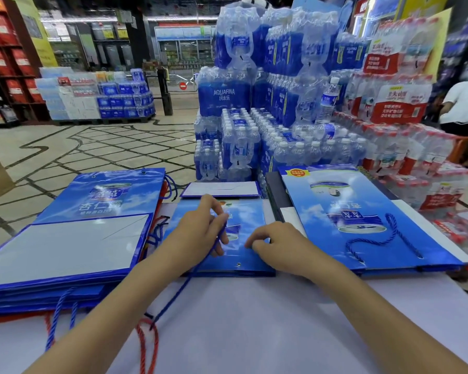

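a: where is the bag being worked on?
b: the middle bag [250, 211] lies flat on the counter [254, 319], printed face up, with its bottom flap folded over at the far end. one eyelet [238, 264] shows near its front edge.
a: and the left hand?
b: the left hand [200, 230] rests on the bag's left half, fingers curled round a blue cord [179, 290]. the cord runs from that grip over the bag's front edge and across the counter toward the person. its tip lies by a red cord [143, 344].
a: the right hand?
b: the right hand [274, 245] sits on the bag just beside the left, above the eyelet, fingers bent with the tips down on the paper. whether they pinch anything, i cannot tell.
a: what lies around it?
b: a left stack [65, 238] of the same flat blue bags sits just beside the middle bag, with cords hanging out at its near side. a right bag [335, 201] lies on top of another pile, its blue handle threaded through both holes. behind the counter stand bottled water packs [254, 103].
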### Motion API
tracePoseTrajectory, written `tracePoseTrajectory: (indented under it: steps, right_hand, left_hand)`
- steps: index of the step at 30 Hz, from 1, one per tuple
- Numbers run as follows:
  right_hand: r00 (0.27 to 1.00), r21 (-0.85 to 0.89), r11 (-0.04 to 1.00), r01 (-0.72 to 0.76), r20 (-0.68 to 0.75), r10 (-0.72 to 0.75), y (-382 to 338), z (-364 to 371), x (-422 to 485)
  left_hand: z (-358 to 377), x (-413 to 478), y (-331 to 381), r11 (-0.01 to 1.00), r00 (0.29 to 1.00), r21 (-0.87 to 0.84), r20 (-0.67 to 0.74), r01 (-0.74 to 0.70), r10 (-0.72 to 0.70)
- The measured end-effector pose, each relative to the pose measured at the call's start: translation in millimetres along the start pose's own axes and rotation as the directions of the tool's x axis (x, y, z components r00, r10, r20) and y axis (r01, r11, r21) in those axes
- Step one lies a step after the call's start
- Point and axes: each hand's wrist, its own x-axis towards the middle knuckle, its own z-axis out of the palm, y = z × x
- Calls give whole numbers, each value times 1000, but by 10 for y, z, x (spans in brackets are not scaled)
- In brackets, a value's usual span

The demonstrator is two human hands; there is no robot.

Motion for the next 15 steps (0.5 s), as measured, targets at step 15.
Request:
tracePoseTrajectory:
  steps: [15]
  right_hand:
    - [985,-190,982,-20,-171,-13,-93,331,69]
  left_hand:
    - [176,237,-124,974,987,-226,-154,17,-53]
